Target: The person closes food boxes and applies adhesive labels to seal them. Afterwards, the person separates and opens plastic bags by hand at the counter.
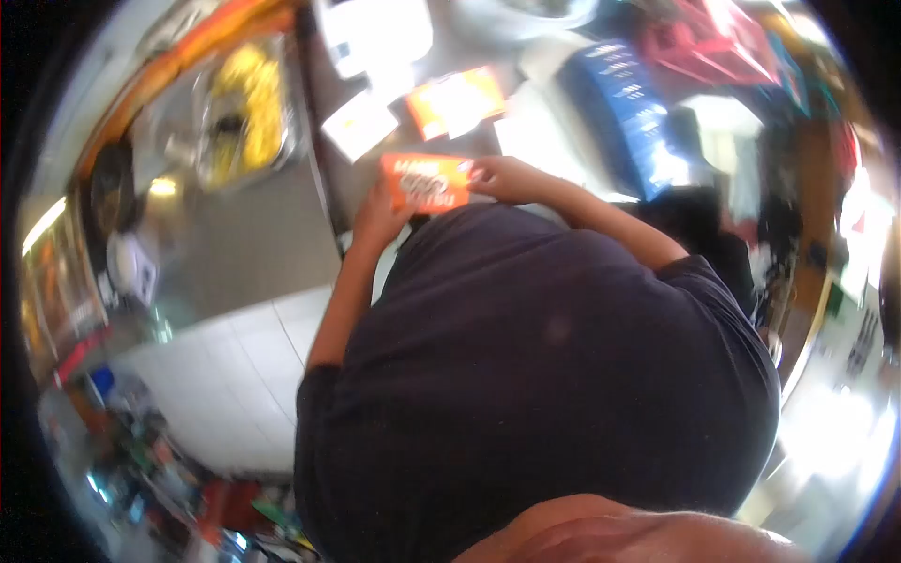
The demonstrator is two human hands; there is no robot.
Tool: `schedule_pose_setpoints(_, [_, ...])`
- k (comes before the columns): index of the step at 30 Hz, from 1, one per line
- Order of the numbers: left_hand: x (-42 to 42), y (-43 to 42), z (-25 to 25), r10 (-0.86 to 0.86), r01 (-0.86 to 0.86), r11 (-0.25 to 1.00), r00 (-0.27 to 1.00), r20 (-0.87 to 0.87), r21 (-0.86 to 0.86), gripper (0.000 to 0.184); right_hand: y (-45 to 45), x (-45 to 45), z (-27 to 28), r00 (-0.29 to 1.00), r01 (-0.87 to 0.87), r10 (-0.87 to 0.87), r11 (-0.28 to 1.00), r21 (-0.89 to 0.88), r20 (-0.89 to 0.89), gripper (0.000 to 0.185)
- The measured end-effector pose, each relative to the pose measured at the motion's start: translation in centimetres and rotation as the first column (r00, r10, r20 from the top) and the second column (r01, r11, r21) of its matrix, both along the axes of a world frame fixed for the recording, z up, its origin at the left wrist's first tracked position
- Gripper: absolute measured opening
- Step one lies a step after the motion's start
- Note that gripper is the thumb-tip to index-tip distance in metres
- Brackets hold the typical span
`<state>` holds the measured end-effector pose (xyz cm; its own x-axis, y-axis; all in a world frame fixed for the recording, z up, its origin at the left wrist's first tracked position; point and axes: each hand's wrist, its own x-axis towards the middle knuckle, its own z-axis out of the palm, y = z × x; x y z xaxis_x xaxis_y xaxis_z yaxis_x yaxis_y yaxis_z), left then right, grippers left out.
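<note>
Both my hands grip a flat orange card (427,184) with white lettering and a dark printed design, close in front of my dark shirt. My left hand (378,218) closes on its left edge, and my right hand (507,179) pinches its right edge. The lettering is too blurred to read, and I cannot tell whether it is a card or a thin packet. Just beyond it on the dark table lie an orange and white printed piece (456,101) and a white card (359,126).
A dark blue box (619,117) with pale print stands to the right, beside white sheets (549,141). Farther right is a pink plastic bag (713,47). At left, a clear tray of yellow food (263,108) sits on a metal counter (258,230). A white object (375,36) stands ahead.
</note>
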<state>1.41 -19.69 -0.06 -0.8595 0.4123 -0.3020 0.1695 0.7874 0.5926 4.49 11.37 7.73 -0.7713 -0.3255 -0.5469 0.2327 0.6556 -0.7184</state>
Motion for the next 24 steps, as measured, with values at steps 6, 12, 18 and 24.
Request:
schedule_pose_setpoints(6, [0.9, 0.9, 3.6, 0.047, -0.027, 0.960, 0.997, 0.069, -0.277, 0.104, 3.4, -0.7, 8.2, 0.930, 0.360, -0.329, 0.905, 0.226, -0.163, 0.041])
schedule_pose_setpoints(12, [-3.8, 6.3, 9.1, -0.251, 0.148, 0.868, 0.954, -0.162, -0.474, 0.059, 19.6, 5.9, 11.1, 0.474, 0.848, -0.573, 0.503, 0.169, -0.669, 0.029])
schedule_pose_setpoints(18, [-1.3, 19.5, 13.2, -0.234, 0.244, 0.970, 0.937, -0.259, 0.007, 0.047, 40.8, 16.2, 13.0, 0.038, 0.998, -0.736, 0.064, -0.013, -0.676, 0.042])
schedule_pose_setpoints(24, [5.3, 34.1, 12.8, -0.460, 0.519, 0.851, 0.811, -0.361, 0.080, 0.041, 52.0, 24.5, 6.2, 0.328, 0.942, -0.561, 0.130, 0.310, -0.760, 0.028])
